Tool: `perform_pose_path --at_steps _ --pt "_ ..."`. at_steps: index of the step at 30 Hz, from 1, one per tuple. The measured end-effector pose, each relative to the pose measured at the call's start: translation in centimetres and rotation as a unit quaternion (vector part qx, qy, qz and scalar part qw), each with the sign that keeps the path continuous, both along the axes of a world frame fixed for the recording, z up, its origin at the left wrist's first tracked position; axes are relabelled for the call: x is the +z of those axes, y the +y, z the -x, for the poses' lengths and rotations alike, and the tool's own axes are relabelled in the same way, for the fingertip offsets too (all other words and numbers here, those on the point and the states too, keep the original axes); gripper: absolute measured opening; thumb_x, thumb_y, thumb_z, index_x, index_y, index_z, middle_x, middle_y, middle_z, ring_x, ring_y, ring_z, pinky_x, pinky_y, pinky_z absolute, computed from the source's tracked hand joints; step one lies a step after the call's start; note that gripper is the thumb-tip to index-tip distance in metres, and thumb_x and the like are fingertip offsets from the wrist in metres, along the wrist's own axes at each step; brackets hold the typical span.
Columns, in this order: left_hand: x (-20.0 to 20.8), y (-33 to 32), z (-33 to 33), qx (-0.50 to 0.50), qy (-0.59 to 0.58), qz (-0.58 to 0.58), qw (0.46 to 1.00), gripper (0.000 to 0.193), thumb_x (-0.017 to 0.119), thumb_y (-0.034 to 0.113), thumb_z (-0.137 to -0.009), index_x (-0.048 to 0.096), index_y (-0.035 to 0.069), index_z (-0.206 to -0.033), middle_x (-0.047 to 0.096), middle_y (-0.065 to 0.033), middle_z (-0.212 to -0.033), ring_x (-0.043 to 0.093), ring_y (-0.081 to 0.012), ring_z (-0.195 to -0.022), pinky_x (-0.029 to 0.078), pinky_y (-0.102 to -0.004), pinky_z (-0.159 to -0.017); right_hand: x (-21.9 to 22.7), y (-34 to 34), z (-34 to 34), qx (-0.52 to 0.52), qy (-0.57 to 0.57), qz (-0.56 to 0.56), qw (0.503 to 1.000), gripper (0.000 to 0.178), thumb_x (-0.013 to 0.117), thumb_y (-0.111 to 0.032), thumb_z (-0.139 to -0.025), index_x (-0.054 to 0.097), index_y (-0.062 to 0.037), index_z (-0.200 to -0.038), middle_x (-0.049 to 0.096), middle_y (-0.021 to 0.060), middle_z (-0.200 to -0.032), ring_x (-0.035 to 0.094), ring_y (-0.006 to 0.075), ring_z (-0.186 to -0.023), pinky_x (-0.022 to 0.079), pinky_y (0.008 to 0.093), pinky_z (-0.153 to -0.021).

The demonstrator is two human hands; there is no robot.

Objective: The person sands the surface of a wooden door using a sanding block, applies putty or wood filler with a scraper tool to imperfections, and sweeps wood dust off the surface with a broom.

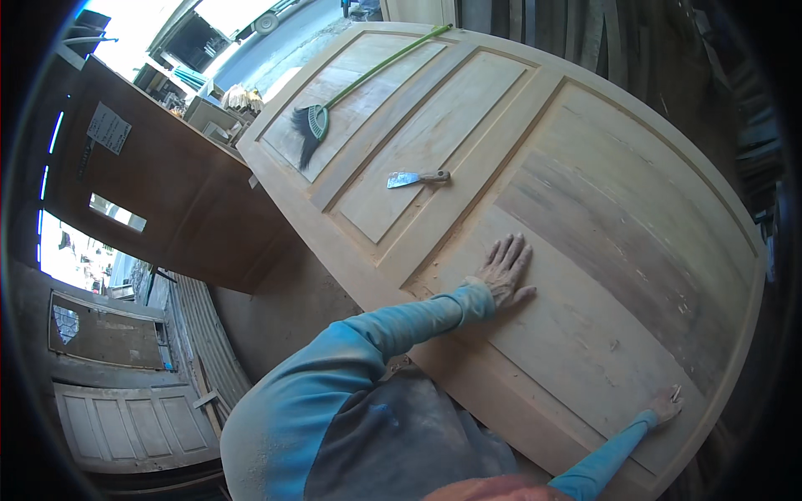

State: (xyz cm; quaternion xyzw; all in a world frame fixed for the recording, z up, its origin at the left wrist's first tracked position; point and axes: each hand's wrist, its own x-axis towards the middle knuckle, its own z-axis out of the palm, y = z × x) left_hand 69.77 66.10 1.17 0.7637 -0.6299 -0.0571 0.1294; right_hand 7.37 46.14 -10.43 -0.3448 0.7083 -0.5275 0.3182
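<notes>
A large pale wooden panel door (434,250) lies flat in front of me, with dust and shavings along its grooves. My left hand (505,271) rests palm down on its big near panel, fingers stretched and spread, holding nothing. Farther right, toward the door's end, my right hand (666,404) is closed low over the same panel. Something small and pale shows at its fingertips, too small to name. A putty knife (418,179) with a wooden handle lies on the middle panel. Beyond it, a broom (312,123) with a green handle and dark bristles lies across the far panel.
To the left stands a brown board (180,179) with a cut-out opening. A pale panelled door (134,422) and corrugated sheeting (209,334) are at the lower left. Dark upright planks (576,33) line the far right side. A road (276,50) shows outside at the top left.
</notes>
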Motion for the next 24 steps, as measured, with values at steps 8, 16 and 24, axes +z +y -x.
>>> perform_pose_path --at_steps 8,16,24 --pt "0.7 0.8 25.2 -0.204 0.127 0.003 0.971 0.094 0.051 0.062 -0.095 0.021 -0.001 -0.158 0.015 -0.024 -0.166 0.009 -0.0406 -0.155 0.006 -0.0525 -0.126 7.3 0.7 -6.9 -0.028 0.424 -0.018 0.905 0.042 0.072 -0.041 -0.085 0.059 -0.0009 -0.09 0.064 0.0153 -0.078 0.063 0.029 -0.07 0.049 0.0436 -0.067" --pt "0.7 1.8 16.4 -0.161 0.016 -0.045 0.986 0.091 0.044 0.067 -0.097 0.018 0.009 -0.162 0.013 -0.0157 -0.169 0.008 -0.035 -0.157 0.006 -0.0495 -0.126 10.6 5.2 -7.9 0.01 0.412 -0.034 0.91 0.03 0.07 -0.028 -0.086 0.058 -0.0013 -0.094 0.063 0.0211 -0.097 0.065 0.0347 -0.088 0.05 0.047 -0.077" --pt "-2.0 7.0 -2.1 0.033 -0.061 0.046 0.996 0.083 0.05 0.057 -0.098 0.024 0.008 -0.16 0.02 -0.0218 -0.166 0.017 -0.0447 -0.152 0.014 -0.0534 -0.123 11.1 10.2 -25.0 0.111 0.37 -0.093 0.918 0.026 0.066 -0.027 -0.093 0.057 -0.0046 -0.103 0.059 0.0186 -0.096 0.063 0.032 -0.089 0.053 0.0458 -0.078"
